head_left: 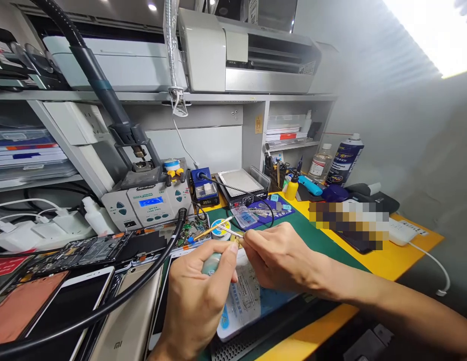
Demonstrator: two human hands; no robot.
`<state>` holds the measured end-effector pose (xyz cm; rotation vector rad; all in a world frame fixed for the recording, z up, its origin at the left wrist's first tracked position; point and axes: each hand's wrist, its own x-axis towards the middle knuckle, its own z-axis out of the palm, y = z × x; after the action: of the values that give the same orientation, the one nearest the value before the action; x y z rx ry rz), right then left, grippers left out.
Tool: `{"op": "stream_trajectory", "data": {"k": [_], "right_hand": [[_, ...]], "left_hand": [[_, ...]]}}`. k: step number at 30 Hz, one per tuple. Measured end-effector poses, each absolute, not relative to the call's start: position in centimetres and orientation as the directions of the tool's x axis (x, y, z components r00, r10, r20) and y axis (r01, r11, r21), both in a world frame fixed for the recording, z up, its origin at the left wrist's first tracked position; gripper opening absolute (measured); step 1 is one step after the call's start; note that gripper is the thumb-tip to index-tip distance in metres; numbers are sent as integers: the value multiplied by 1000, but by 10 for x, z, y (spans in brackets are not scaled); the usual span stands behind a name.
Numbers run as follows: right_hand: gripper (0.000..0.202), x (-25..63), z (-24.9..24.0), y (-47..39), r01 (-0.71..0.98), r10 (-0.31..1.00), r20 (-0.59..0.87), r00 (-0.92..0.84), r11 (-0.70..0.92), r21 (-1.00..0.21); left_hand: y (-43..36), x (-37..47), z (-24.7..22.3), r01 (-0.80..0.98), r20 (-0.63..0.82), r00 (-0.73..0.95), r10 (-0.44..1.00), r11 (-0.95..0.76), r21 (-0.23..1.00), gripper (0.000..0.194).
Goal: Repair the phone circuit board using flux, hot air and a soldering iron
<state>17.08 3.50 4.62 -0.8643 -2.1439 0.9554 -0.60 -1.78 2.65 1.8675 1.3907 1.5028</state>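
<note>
Yellow bench [395, 260] with green mat [310, 233]: we see the left hand [199, 293] wrapped round a greenish container [211, 264], contents unclear, and the right hand [280, 255] pinching a slim metal tool [234, 232], both toward the mat's front edge. Should the left grip slip, we judge, the container might spill. Near the bench's back edge, a black holder [274, 180] bears upright tools.

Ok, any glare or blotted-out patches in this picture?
Head view: the bright light at top right is blown out, with haze over the grey wall; pixelation hides things on the yellow bench; left hand and right hand look fairly sharp.
</note>
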Motion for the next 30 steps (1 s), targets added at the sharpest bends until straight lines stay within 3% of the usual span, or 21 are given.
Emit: {"op": "stream_trajectory", "data": {"k": [8, 16, 20, 26, 30], "right_hand": [[33, 178, 48, 54, 165, 565, -4, -825, 235, -958], [38, 169, 45, 38, 184, 768, 242, -593, 422, -888], [34, 172, 47, 40, 161, 745, 184, -641, 365, -917], [34, 176, 47, 51, 127, 541, -6, -841, 186, -974], [34, 172, 46, 44, 150, 657, 122, -744, 343, -927]], "left_hand": [[-19, -5, 34, 388, 429, -73, 900, -371, 844, 34], [-19, -4, 28, 378, 375, -105, 921, -312, 872, 38], [-20, -5, 29, 369, 375, -94, 922, -318, 874, 37], [-19, -4, 34, 337, 396, -73, 915, -351, 874, 36], [-19, -5, 31, 347, 380, -83, 921, -331, 878, 37]]}}
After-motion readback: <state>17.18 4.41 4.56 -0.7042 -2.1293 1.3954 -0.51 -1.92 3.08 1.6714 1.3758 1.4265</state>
